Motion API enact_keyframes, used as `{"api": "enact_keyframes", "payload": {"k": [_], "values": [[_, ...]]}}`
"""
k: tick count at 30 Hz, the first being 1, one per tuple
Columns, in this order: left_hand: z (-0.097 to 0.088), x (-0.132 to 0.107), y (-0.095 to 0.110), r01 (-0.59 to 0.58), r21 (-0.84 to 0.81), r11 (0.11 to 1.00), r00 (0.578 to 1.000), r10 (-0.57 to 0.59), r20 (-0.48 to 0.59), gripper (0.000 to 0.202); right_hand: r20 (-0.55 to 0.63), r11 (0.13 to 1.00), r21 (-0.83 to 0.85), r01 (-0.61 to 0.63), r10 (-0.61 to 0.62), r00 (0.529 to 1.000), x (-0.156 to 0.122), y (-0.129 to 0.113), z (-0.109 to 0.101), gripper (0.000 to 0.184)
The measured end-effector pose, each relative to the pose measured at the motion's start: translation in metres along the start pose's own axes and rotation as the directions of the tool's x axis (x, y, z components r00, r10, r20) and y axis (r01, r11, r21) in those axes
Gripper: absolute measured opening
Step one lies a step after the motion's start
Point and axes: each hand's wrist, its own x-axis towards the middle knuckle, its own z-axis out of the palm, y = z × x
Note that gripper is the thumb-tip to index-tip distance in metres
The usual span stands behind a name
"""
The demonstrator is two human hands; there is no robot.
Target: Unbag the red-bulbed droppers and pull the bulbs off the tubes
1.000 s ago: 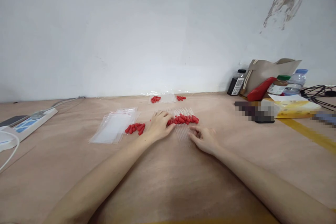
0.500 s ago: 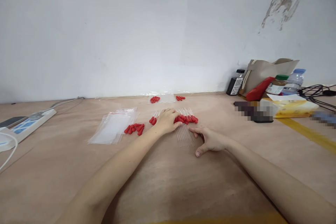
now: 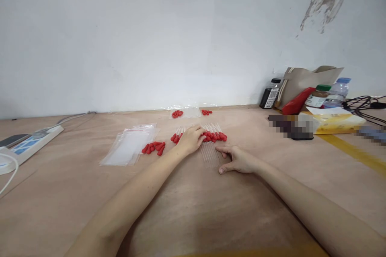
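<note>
Beside clear tubes (image 3: 209, 156), the right hand (image 3: 240, 160) gapes wider than a second ago, the left hand's (image 3: 190, 139) grip unclear.

Glassy, transparent tubes (image 3: 210, 156), matt rubbery bulbs (image 3: 214, 137), glossy plastic bags (image 3: 128, 146), smooth wood-look tabletop (image 3: 193, 209).

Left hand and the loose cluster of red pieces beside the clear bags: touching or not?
Apart. The head view shows a strip of bare tabletop between the left hand and the cluster of red pieces.
</note>
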Motion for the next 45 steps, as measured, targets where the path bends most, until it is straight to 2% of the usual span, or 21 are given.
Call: {"api": "enact_keyframes", "payload": {"k": [3,8,11,15,19,22,24,26,28,29,33,36,41,45], "values": [[-0.002,-0.003,-0.002,-0.006,-0.039,0.999,0.999,0.004,-0.054,0.017,-0.022,1.0,-0.019,-0.008,0.008,1.0,0.001,-0.001,0.003,0.057],[-0.015,-0.016,0.002,-0.054,-0.163,0.985,0.973,0.015,-0.229,0.019,-0.03,0.999,-0.016,-0.04,0.039,0.999,0.003,-0.001,0.004,0.058],[-0.028,-0.032,0.006,0.007,-0.232,0.973,0.955,-0.075,-0.287,0.02,-0.031,0.999,-0.014,-0.047,0.047,0.998,0.003,-0.002,0.004,0.058],[-0.038,-0.064,0.008,0.142,-0.394,0.908,0.93,-0.259,-0.261,0.018,-0.03,0.998,-0.022,-0.059,0.058,0.998,0.003,-0.002,0.004,0.059],[-0.036,-0.089,0.003,0.206,-0.612,0.764,0.881,-0.417,-0.223,0.015,-0.03,0.997,-0.015,-0.07,0.07,0.997,0.004,-0.001,0.005,0.06],[-0.034,-0.097,0.003,0.218,-0.714,0.666,0.867,-0.468,-0.172,0.015,-0.036,0.996,0.012,-0.086,0.086,0.996,0.003,0.002,0.007,0.068],[-0.034,-0.098,0.004,0.229,-0.752,0.618,0.873,-0.472,-0.122,0.015,-0.139,0.994,0.048,-0.099,0.105,0.985,0.002,0.002,0.007,0.071],[-0.034,-0.098,0.008,0.229,-0.765,0.602,0.896,-0.438,-0.076,0.015,-0.316,0.995,0.058,-0.086,0.1,0.944,0.001,-0.002,0.007,0.064],[-0.035,-0.099,0.011,0.202,-0.762,0.615,0.924,-0.378,-0.061,0.017,-0.45,1.0,-0.014,-0.027,0.018,0.893,0.0,-0.01,0.007,0.053],[-0.035,-0.099,0.012,0.181,-0.757,0.628,0.937,-0.344,-0.06,0.018,-0.473,0.997,-0.081,0.014,-0.051,0.88,-0.001,-0.014,0.007,0.049],[-0.034,-0.1,0.013,0.107,-0.723,0.683,0.977,-0.207,-0.05,0.024,-0.377,0.916,-0.364,0.168,-0.31,0.873,-0.001,-0.031,0.011,0.037],[-0.034,-0.1,0.014,0.067,-0.704,0.707,0.989,-0.139,-0.046,0.025,-0.309,0.853,-0.46,0.246,-0.413,0.857,0.002,-0.039,0.017,0.025],[-0.037,-0.095,0.021,0.075,-0.617,0.783,0.991,-0.126,-0.04,0.024,-0.316,0.833,-0.481,0.273,-0.455,0.832,0.004,-0.043,0.024,0.018],[-0.038,-0.091,0.028,0.116,-0.471,0.874,0.993,-0.119,0.024,0.02,-0.343,0.844,-0.465,0.266,-0.449,0.825,0.004,-0.043,0.028,0.018]]}}
